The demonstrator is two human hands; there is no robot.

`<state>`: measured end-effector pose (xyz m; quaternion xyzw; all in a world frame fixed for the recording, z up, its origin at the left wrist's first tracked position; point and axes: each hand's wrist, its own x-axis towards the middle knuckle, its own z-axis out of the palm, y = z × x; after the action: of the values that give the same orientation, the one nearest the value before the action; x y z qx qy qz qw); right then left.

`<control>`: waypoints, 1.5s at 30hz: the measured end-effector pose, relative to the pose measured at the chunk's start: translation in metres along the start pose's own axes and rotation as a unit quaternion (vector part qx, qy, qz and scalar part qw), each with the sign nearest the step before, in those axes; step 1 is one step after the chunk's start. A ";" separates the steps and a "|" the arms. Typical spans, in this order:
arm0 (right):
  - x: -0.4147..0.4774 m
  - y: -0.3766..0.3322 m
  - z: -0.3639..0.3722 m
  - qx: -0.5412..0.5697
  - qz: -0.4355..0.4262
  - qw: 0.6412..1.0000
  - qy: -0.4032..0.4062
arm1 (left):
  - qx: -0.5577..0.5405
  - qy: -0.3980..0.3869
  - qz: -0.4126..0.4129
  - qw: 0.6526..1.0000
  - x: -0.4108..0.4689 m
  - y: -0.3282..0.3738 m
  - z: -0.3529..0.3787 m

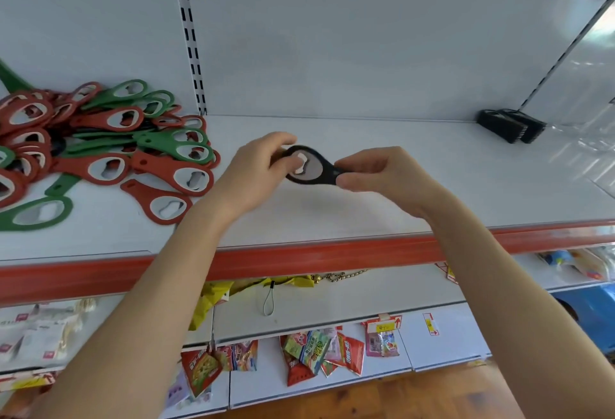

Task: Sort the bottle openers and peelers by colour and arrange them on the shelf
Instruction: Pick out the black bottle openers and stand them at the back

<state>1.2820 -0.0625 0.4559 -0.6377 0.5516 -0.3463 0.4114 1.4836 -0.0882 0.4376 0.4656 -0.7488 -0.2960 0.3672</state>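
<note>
Black bottle opener [312, 167]: held in the air above the middle of the shelf [366, 219], about midway between its back wall and its red front edge. The long axis runs roughly parallel to the front edge. The ringed head points to the shelf's left end and the handle to its right end, dipping slightly that way.

Left hand [256, 172]: fingers curled, pinching the head's left rim. Right hand [382, 179]: thumb and fingers pinching the handle.

Hidden: the handle tip lies under the right fingers and the head's far-left rim lies behind the left fingers.

Shape and material: flat teardrop outline with a matte black frame around a pale metal insert that has a notched opening.

Pile of red and green bottle openers [100, 152]: at the shelf's left end, the same teardrop form with pale oval inserts. They overlap in mixed directions, and the pile is cut off by the frame edge.

Black ribbed stack [511, 125]: near the back right corner; its identity is not clear.

Lower shelf [332, 302]: snack packets [316, 355] hang below its front edge, and their print is blurred.
</note>
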 end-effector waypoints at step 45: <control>-0.014 0.099 -0.204 -0.321 0.105 0.914 0.225 | 0.019 -0.053 0.001 0.998 0.139 0.099 0.227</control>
<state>1.0559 -0.0832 0.4519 -0.5790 0.7749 -0.2393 0.0835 1.2075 -0.1540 0.4277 0.4555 -0.7731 -0.3054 0.3186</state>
